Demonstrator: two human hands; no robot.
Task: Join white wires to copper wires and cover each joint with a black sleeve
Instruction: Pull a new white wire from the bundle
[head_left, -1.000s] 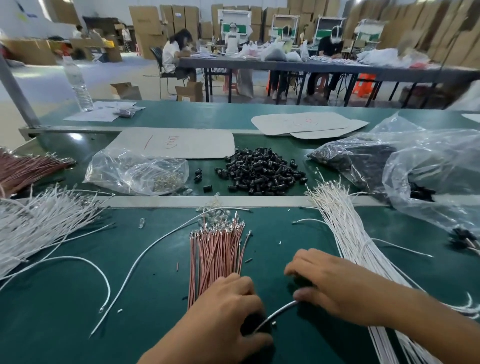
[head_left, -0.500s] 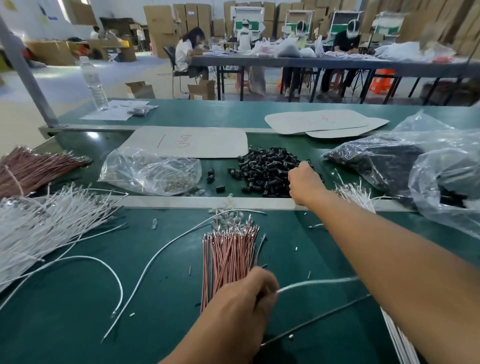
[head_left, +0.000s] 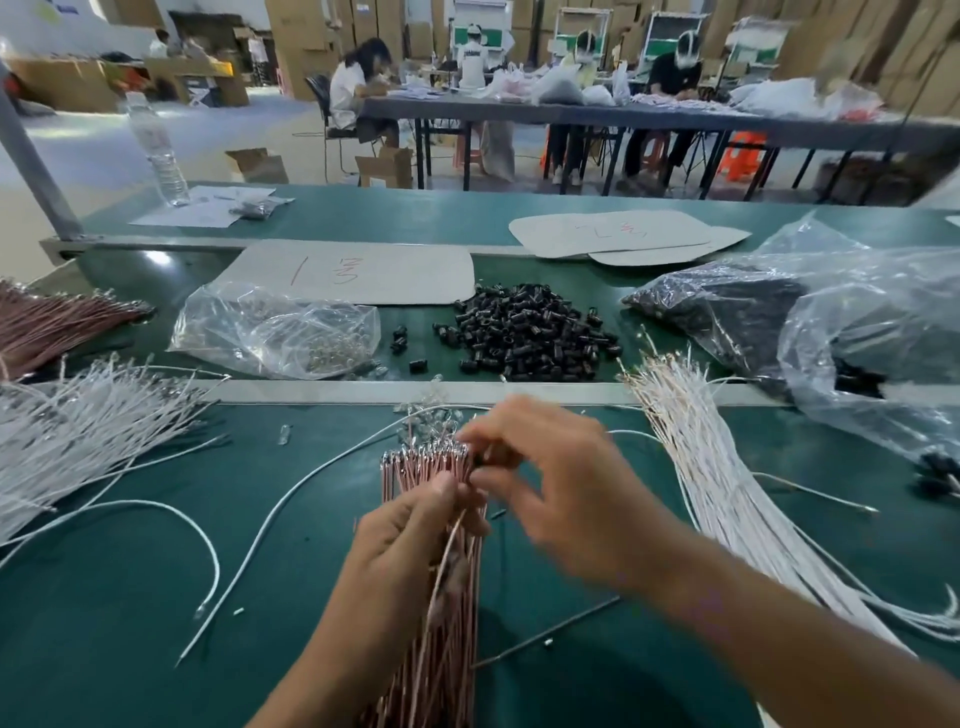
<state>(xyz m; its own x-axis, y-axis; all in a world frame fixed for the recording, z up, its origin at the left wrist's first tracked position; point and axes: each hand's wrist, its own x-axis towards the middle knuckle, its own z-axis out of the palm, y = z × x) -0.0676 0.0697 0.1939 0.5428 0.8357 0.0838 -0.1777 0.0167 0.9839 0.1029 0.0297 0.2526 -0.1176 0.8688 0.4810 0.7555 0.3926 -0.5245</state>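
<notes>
Copper wires (head_left: 410, 473) lay bundled near centre on green bench (head_left: 130, 597); left hand (head_left: 410, 535) pinched a single wire (head_left: 445, 552) above them, right hand (head_left: 550, 483) pinched a blurred black sleeve (head_left: 482, 459)

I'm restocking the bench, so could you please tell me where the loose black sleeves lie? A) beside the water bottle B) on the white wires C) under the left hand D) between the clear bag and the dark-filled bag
D: the black sleeves are heaped on the green mat, with the clear bag to their left and the dark-filled bag to their right.
</notes>
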